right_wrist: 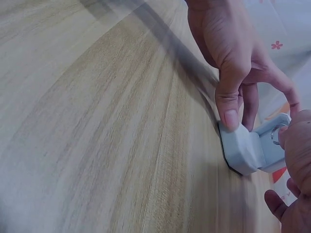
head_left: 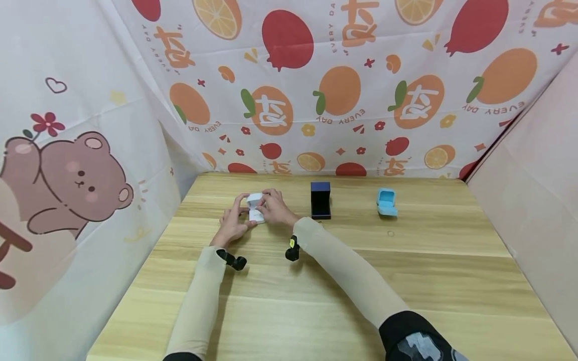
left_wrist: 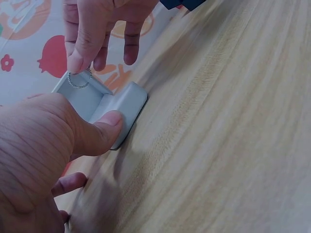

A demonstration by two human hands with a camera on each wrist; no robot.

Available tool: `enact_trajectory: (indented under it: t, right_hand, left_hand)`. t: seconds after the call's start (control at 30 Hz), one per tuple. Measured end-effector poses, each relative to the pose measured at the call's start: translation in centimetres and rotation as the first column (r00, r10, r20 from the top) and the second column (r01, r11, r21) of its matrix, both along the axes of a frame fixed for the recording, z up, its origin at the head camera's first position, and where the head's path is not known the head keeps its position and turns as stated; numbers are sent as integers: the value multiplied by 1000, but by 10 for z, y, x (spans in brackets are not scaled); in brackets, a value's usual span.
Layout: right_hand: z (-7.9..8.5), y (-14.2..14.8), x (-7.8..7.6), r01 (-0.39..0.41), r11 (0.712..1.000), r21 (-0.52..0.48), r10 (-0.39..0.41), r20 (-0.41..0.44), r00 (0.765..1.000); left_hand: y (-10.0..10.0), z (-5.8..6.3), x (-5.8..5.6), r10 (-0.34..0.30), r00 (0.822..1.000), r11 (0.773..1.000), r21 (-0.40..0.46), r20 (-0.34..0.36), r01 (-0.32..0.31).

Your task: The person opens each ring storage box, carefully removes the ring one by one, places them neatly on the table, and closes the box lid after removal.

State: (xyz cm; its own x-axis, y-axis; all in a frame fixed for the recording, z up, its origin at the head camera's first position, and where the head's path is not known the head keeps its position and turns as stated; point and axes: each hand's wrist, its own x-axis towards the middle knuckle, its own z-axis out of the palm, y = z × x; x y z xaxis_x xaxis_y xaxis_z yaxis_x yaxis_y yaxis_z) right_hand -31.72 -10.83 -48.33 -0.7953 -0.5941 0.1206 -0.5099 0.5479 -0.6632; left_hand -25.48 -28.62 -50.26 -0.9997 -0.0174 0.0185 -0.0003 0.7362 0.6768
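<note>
A small white ring box (head_left: 256,216) stands on the table with its lid raised. My left hand (head_left: 232,224) holds it from the left, the thumb (left_wrist: 111,123) pressed to the front of its base and the index finger reaching the lid. Between thumb and fingertips my right hand (head_left: 277,210) pinches a thin silver ring (left_wrist: 78,86) with a beaded band. In the left wrist view the ring hangs in front of the inside of the lid, over the base. The fingertips hide the ring's upper part.
Right of the hands stands a dark blue ring box (head_left: 320,200) with a black inside, its lid up. Farther right is a light blue ring box (head_left: 387,202), also with its lid up. Another thin ring (head_left: 390,233) lies on the wooden table (head_left: 442,291) before it. Printed cloth hangs behind.
</note>
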Motion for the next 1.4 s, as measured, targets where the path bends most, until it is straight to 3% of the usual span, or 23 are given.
enact_trajectory:
  t: [0.63, 1.4]
  right_hand:
    - [-1, 6, -5, 19, 1000, -20, -19, -13, 1000]
    - [1, 9, 3, 11, 998, -60, -10, 32, 999]
  left_hand:
    - [0, -3, -1, 11, 1000, 1000, 7, -3, -11]
    - [-1, -3, -2, 17, 1000, 1000, -4, 1, -17]
